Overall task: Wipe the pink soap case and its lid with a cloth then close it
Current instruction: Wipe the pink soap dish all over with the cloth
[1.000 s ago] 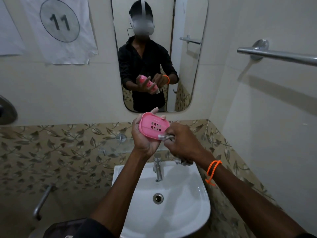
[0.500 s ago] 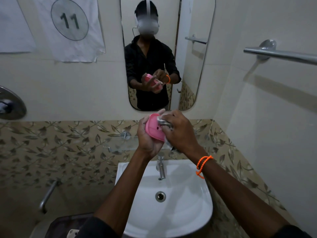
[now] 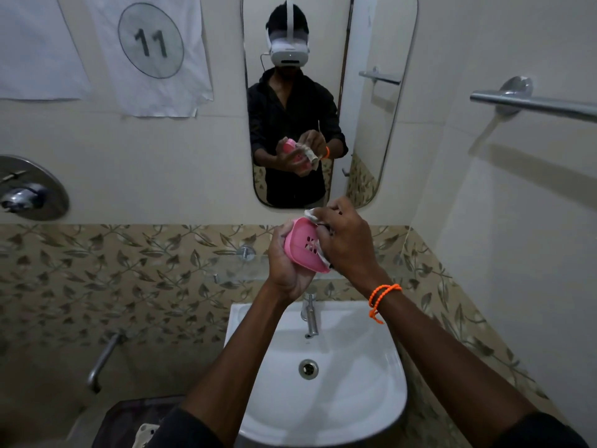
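Observation:
My left hand (image 3: 286, 265) grips a pink soap case part (image 3: 302, 248) with slots in its face, held up above the sink and tilted on edge. My right hand (image 3: 344, 244) holds a pale cloth (image 3: 311, 215) bunched in its fingers and presses it against the right side of the pink piece. Only small bits of the cloth show above and below my fingers. Whether this piece is the case or its lid I cannot tell. The mirror (image 3: 326, 101) reflects the same hold.
A white sink (image 3: 365, 399) with a chrome tap (image 3: 310, 313) lies below my hands. A glass shelf (image 3: 239, 270) runs along the tiled wall behind them. A metal towel bar (image 3: 533, 105) juts from the right wall. A dark bin (image 3: 129, 421) sits at lower left.
The pink piece turned from facing me to nearly edge-on. My right hand climbed with the cloth from its lower edge to its right side and top. The view shifted slightly.

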